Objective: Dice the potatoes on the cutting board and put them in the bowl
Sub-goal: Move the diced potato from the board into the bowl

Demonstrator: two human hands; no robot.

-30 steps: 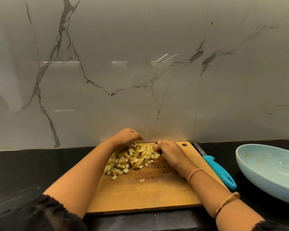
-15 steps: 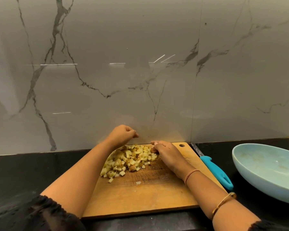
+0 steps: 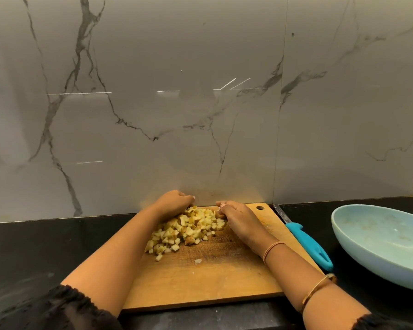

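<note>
Head view, looking down at the counter [image 3: 45, 253]. A wooden cutting board [image 3: 212, 282] lies in front of me, its far edge against the marble wall [image 3: 153, 91]. The diced potatoes [image 3: 186, 231] sit in one loose heap on the far half of the board, trailing toward the near left. One stray piece [image 3: 198, 261] lies apart, nearer to me. My left hand [image 3: 174, 203] is at the heap's far left edge, knuckles up and fingers curled downward. My right hand [image 3: 236, 217] lies against the heap's right side, fingers bent inward and touching the outer pieces. The fingertips of both hands are tucked out of sight, so I cannot tell whether either one is gripping any dice. The blue-handled knife [image 3: 308, 244] lies on the counter just beside the board's right edge, blade pointing to the wall. The pale blue bowl [image 3: 358, 256] stands to the right of the knife, with no potato pieces visible inside. A thin band [image 3: 271, 248] and a gold bangle [image 3: 317, 290] are on my right forearm.
</note>
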